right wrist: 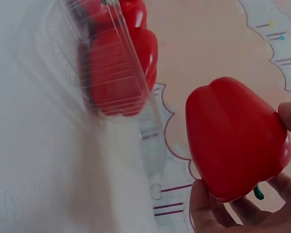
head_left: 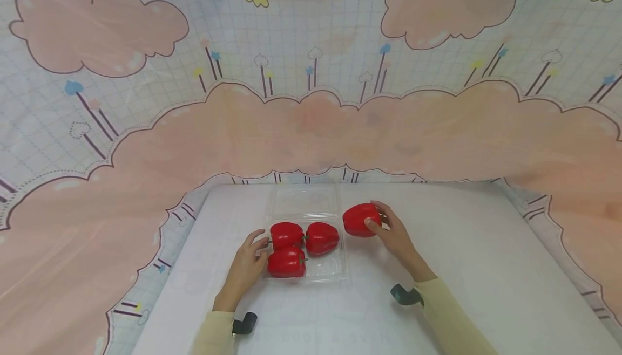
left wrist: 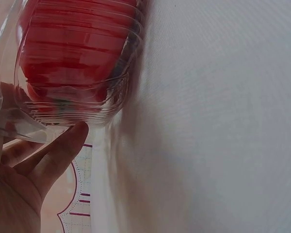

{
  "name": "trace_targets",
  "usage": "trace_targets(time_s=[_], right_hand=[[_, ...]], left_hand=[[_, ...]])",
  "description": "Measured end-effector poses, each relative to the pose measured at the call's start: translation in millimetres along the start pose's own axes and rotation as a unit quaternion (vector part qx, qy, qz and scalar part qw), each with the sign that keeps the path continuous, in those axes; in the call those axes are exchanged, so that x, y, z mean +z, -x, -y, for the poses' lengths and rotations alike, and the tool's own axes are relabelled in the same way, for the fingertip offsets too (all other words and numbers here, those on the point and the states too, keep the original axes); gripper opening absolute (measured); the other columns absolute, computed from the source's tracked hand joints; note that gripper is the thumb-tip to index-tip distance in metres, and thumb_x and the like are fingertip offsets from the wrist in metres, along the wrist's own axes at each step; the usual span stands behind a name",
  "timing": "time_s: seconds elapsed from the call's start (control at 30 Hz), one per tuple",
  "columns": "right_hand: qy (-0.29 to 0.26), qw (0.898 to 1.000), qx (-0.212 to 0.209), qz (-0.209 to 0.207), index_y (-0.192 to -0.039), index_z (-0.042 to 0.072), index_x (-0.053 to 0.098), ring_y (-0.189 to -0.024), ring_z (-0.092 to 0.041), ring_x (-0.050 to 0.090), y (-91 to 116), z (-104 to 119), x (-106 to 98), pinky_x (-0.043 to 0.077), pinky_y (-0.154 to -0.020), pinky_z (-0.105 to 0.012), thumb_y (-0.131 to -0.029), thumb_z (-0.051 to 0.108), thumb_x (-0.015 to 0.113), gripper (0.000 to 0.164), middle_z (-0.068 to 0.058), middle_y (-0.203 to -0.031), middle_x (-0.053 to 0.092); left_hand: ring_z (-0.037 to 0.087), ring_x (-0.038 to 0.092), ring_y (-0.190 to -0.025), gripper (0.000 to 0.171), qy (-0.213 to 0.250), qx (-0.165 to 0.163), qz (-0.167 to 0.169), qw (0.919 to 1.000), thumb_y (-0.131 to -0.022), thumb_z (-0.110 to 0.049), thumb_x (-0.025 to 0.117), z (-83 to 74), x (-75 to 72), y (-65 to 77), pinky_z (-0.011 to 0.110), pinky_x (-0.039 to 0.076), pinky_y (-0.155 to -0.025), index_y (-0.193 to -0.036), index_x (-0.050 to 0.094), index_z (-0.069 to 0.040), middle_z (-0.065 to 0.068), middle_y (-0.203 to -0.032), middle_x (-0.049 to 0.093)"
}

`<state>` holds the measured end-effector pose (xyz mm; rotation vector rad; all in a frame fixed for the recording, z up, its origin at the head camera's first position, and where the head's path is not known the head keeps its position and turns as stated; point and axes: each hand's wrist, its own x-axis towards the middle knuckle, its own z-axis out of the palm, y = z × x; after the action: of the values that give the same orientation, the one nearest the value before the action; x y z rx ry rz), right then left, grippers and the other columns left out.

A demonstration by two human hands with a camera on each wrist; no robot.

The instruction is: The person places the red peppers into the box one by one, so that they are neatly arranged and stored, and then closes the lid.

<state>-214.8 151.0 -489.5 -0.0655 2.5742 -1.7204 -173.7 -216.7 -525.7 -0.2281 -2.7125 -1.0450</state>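
Left hand (head_left: 247, 266): out at the left edge, fingers extended and relaxed, a fingertip touching the clear container (head_left: 326, 268), nothing in its grasp!
Front-left pepper (head_left: 285, 263): lying on its side in the container, stem pointing right.
Rear-left pepper (head_left: 286, 235): right behind it, stem towards the left hand.
Right-hand pepper (head_left: 322, 238): beside that one, also inside, stem leftwards.
Held pepper (head_left: 358, 220): just right of the container, outside it, red and glossy!
Right hand (head_left: 397, 239): grasping that one, thumb and fingers round it.
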Motion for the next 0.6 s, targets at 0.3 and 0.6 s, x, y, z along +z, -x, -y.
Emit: trace_targets(time_s=[0.3, 0.6], right_hand=[[0.001, 1.0, -0.018, 0.001, -0.148, 0.026, 0.036, -0.134, -0.032, 0.044, 6.7, 7.0, 4.3, 0.056, -0.099, -0.045, -0.091, 0.036, 0.068, 0.066, -0.007, -0.15, 0.043], [-0.018, 0.999, -0.026, 0.011, -0.146, 0.024, 0.038, -0.134, -0.032, 0.044, 13.4, 15.2, 8.6, 0.056, -0.098, -0.044, -0.088, 0.034, 0.071, 0.068, -0.007, -0.148, 0.045]], left_hand=[[0.03, 0.068, -0.112, 0.036, 0.004, -0.002, 0.0, 1.0, -0.092, -0.004, 0.056, 0.1, 0.2, 0.4, 0.042, 0.059, -0.088, -0.126, 0.063, 0.002, 0.014, -0.138, 0.057], [0.029, 0.068, -0.111, 0.035, 0.003, 0.009, -0.005, 0.9999, -0.091, -0.003, 0.057, 1.6, 1.0, 0.0, 0.041, 0.06, -0.086, -0.125, 0.064, 0.002, 0.014, -0.137, 0.057]])
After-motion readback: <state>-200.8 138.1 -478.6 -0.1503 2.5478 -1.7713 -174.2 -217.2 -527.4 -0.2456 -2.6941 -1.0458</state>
